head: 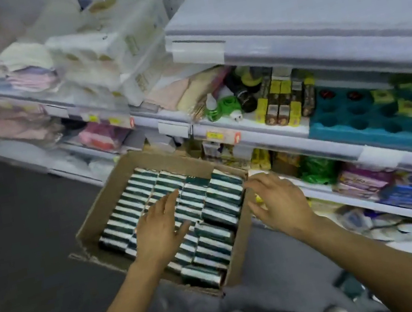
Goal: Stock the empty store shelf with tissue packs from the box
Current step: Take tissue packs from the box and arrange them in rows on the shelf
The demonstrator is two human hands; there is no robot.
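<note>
Left hand: the left hand point(157, 230) is spread wide, fingers straight and fanned, palm down over the middle of the box; it holds nothing, and whether the fingertips touch the packs below cannot be told.
Right hand: the right hand point(278, 198) is loosely open with relaxed fingers, empty, over the box's right wall, near the shelf edge.
Box: an open cardboard box point(94, 216) on the dark floor, brown, matte, flaps folded outward, set at a slant to the shelving.
Tissue packs: the tissue packs point(222, 191) fill the box in close rows; small oblong packs in glossy dark green and white wrap, lying flat, each long axis across its row, the rows running from the near corner toward the shelves.
Shelf: the empty shelf point(311, 8) is the top white board on the right, smooth and flat, above and behind the box.
Lower shelves: crowded with small boxes, bottles and a teal tray point(372, 123).
Left shelves: bulky white wrapped paper bundles point(109, 49).
</note>
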